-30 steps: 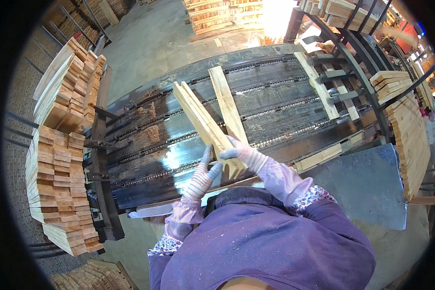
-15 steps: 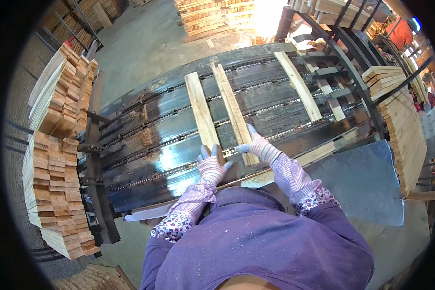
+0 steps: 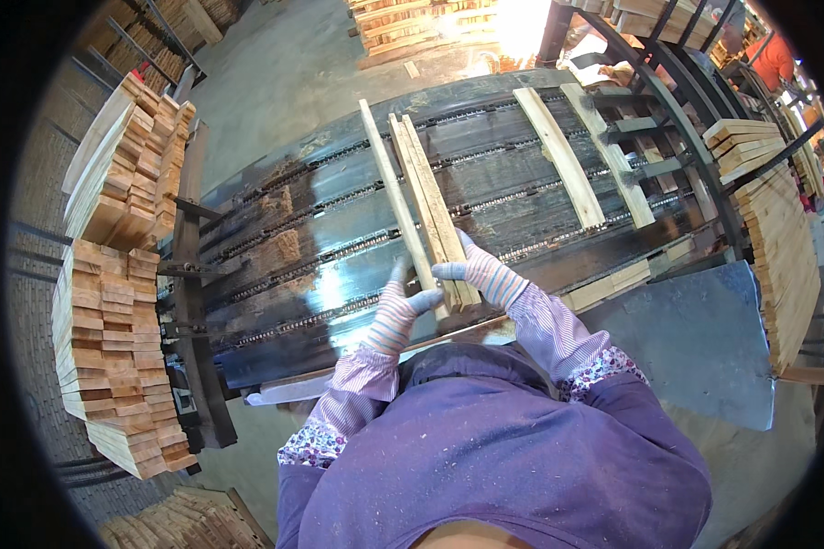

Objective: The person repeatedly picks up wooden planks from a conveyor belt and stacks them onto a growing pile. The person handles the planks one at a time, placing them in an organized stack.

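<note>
My left hand (image 3: 401, 313), in a striped work glove, grips the near end of a pale wooden board (image 3: 389, 183) tipped up on its narrow edge. Its thumb reaches over the board and its fingers lie along the left side. Just to the right, my gloved right hand (image 3: 491, 274) holds the near end of another wooden board (image 3: 433, 192), which appears doubled, as two strips side by side. Its thumb points left across the top, close to the left thumb. Both boards lie across the dark conveyor table (image 3: 339, 220) with its chain rows.
Farther right on the chains lie two more boards (image 3: 560, 160) (image 3: 613, 160). Stacked lumber (image 3: 110, 329) stands in a rack at left, with another stack (image 3: 778, 247) at right. A metal sheet (image 3: 687, 339) sits at near right. A person in orange (image 3: 772, 60) is far right.
My left hand has tipped its board from flat onto its edge and brought it nearer the other board. My right hand has closed round the board it was touching. The boards at right shifted.
</note>
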The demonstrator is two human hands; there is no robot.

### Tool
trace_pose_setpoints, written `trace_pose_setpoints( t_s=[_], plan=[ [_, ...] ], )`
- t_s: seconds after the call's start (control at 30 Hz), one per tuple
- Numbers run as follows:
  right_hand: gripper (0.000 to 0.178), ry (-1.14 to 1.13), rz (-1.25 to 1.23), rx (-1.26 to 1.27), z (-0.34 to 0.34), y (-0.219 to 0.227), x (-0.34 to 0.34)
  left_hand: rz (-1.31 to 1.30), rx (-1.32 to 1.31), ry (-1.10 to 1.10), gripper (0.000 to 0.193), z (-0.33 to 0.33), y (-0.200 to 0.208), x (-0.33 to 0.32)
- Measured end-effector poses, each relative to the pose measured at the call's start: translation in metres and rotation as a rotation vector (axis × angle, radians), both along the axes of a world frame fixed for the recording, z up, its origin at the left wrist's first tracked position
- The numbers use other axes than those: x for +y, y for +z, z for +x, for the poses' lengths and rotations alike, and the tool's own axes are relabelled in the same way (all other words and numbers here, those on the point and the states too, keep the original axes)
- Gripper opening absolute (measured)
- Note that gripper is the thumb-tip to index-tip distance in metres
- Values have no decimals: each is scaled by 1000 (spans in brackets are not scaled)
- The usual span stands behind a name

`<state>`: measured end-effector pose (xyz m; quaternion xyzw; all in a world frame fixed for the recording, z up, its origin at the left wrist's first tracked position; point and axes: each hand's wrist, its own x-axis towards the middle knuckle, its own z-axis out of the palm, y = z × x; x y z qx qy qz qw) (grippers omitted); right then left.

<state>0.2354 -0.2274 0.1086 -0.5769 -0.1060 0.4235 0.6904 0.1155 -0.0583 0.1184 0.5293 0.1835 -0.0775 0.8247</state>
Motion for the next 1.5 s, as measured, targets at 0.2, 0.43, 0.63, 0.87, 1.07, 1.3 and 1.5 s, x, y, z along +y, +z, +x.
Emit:
trace_pose_setpoints(
  t_s=[0.2,0.43,0.63,0.87,1.07,1.3,1.5],
  plan=[
    [79,-60,-56,14,-15,-19,15,-25,87,-14,91,-15,12,-13],
    [69,-152,259,291,-34,-28,45,52,122,-63,82,-31,20,10],
    [87,-32,307,656,-47,6,94,-78,95,-114,101,-52,49,61],
    [100,49,345,-553,-15,114,208,256,28,231,71,-123,-15,136],
    [100,226,419,-863,33,279,377,1074,152,153,36,-188,-110,191],
    [83,519,447,-436,51,370,600,1268,75,239,26,-178,-133,213],
    [79,611,271,-543,81,366,700,1262,100,212,28,-176,-129,220]
  ],
)
